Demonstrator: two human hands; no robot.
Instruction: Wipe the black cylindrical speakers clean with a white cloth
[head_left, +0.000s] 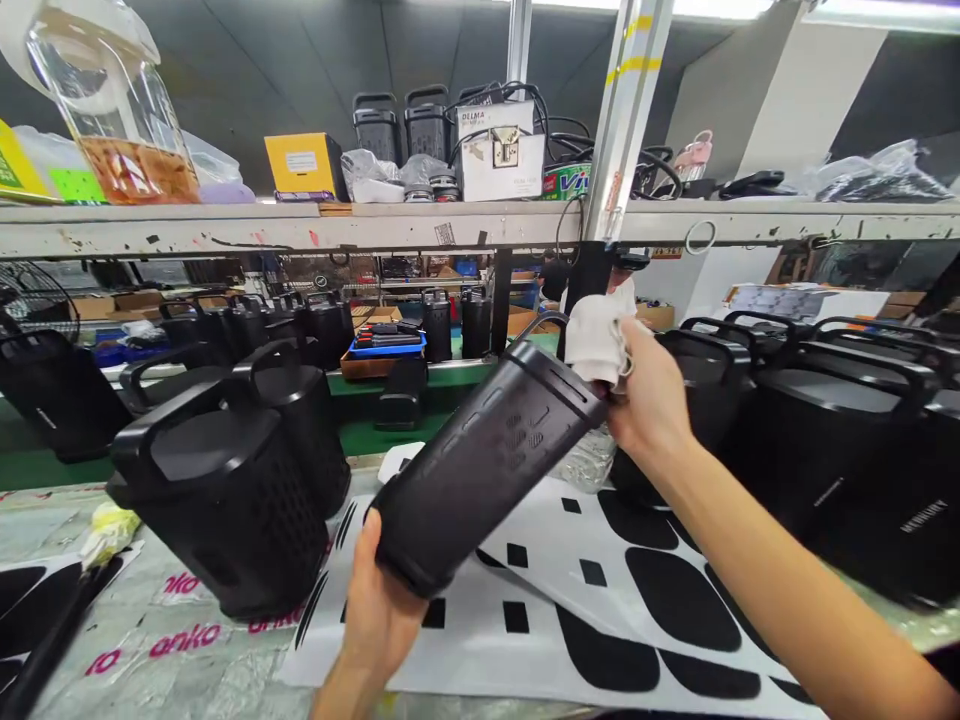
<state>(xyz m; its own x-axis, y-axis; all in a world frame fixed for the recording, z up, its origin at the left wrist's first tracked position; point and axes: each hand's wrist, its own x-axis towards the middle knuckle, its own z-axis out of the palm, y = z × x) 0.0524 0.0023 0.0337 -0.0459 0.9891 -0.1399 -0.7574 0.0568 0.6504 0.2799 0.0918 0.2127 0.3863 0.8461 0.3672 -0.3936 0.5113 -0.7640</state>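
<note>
A black portable speaker (480, 470) is tilted in the air over the bench, its handle end up and to the right. My left hand (386, 610) is closed around its lower end, with the thumb along the near edge. A bunched white cloth (596, 340) is in my right hand (652, 395), against the upper end of the speaker near the handle. My right fingertips are partly hidden behind the cloth and the casing. Below the speaker lies a white sheet (487, 660) of black die-cut pieces, rounded panels and small squares.
Black speakers stand on the left (225, 510) and are crowded on the right (832, 440). A shelf (300, 232) crosses above, bearing a jug (127, 120) of amber liquid, boxes and cables. Behind the bench are a blue tray (386, 347) and a metal post (626, 120).
</note>
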